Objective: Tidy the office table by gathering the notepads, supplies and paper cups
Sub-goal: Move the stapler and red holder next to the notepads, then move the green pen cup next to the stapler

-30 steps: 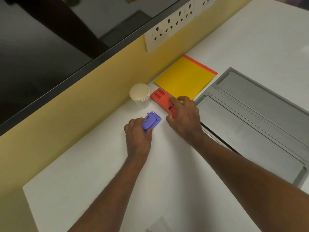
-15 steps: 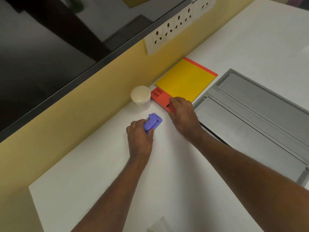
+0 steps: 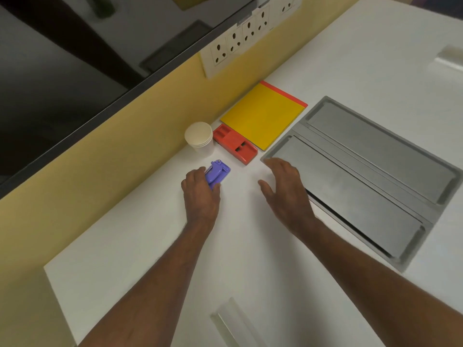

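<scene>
the gathering looked nearly done. along the yellow partition sat the stack of paper cups (image 3: 199, 139), the red stapler (image 3: 235, 144) just beside it, and the yellow notepad (image 3: 263, 116) touching the stapler's far side. the left hand (image 3: 201, 196) held the purple hole punch (image 3: 216, 172), fingers curled round its near end, on the white table (image 3: 150, 246) near the cups. the right hand (image 3: 285, 189) hovered with fingers spread, holding nothing. what seemed left was setting the punch in line.

Left hand (image 3: 200, 194) grips the purple punch (image 3: 217, 173); right hand (image 3: 284, 190) hovers spread beside the red stapler (image 3: 235, 143).
</scene>
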`<state>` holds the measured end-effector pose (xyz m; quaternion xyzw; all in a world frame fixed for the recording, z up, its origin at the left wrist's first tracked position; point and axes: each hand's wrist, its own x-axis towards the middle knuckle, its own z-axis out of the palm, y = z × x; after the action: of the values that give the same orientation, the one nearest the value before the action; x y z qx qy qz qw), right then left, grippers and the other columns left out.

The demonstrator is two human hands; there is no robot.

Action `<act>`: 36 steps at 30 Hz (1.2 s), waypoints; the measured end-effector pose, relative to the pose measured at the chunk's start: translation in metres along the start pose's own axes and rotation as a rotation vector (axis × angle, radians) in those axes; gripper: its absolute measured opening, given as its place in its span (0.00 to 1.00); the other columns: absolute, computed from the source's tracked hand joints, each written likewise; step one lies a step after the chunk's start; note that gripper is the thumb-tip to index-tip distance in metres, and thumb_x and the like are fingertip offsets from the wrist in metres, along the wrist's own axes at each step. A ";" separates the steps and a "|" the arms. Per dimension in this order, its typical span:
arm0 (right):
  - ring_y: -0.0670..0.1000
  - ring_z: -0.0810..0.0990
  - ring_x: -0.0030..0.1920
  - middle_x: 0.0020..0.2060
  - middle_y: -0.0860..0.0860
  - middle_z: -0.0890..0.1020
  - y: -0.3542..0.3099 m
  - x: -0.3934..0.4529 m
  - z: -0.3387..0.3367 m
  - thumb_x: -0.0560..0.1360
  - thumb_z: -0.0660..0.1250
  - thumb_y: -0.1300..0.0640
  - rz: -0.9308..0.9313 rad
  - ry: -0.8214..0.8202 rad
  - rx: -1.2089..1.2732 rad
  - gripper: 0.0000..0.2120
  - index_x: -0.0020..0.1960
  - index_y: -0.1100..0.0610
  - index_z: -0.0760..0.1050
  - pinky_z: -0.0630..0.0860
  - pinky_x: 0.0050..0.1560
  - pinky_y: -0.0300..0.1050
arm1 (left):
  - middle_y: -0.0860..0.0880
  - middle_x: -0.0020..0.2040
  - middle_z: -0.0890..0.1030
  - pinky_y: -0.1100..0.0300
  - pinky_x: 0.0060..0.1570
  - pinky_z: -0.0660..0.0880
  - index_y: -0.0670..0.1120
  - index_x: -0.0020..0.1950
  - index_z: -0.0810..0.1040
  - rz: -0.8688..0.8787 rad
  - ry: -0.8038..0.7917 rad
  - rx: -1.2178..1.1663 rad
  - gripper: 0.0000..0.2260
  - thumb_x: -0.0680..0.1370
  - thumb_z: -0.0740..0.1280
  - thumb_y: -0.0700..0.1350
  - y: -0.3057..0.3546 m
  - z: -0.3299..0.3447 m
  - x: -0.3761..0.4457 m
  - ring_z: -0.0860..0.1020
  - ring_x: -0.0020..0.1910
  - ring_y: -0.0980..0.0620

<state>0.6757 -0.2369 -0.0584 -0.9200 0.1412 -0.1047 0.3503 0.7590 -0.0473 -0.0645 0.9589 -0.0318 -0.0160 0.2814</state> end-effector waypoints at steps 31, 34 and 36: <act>0.49 0.71 0.67 0.66 0.45 0.76 0.094 -0.547 -0.279 0.79 0.67 0.52 0.510 0.299 -0.105 0.19 0.69 0.50 0.72 0.75 0.61 0.45 | 0.45 0.64 0.79 0.48 0.68 0.69 0.42 0.65 0.77 0.623 -0.350 0.083 0.19 0.77 0.68 0.50 0.203 0.005 -0.509 0.75 0.64 0.43; 0.50 0.71 0.67 0.67 0.45 0.76 0.115 -0.577 -0.305 0.79 0.67 0.52 0.550 0.318 -0.087 0.19 0.70 0.50 0.72 0.76 0.61 0.47 | 0.46 0.64 0.79 0.48 0.67 0.70 0.42 0.66 0.77 0.627 -0.394 0.055 0.20 0.77 0.69 0.50 0.228 0.017 -0.553 0.75 0.64 0.43; 0.51 0.72 0.67 0.67 0.47 0.76 0.131 -0.592 -0.322 0.79 0.67 0.52 0.572 0.337 -0.073 0.19 0.70 0.51 0.72 0.77 0.61 0.49 | 0.46 0.65 0.78 0.51 0.67 0.70 0.42 0.67 0.76 0.609 -0.441 0.022 0.20 0.77 0.69 0.50 0.246 0.026 -0.578 0.74 0.65 0.44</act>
<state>0.0023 -0.3315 0.0338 -0.8247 0.4534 -0.1478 0.3041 0.1689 -0.2268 0.0542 0.8819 -0.3756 -0.1373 0.2495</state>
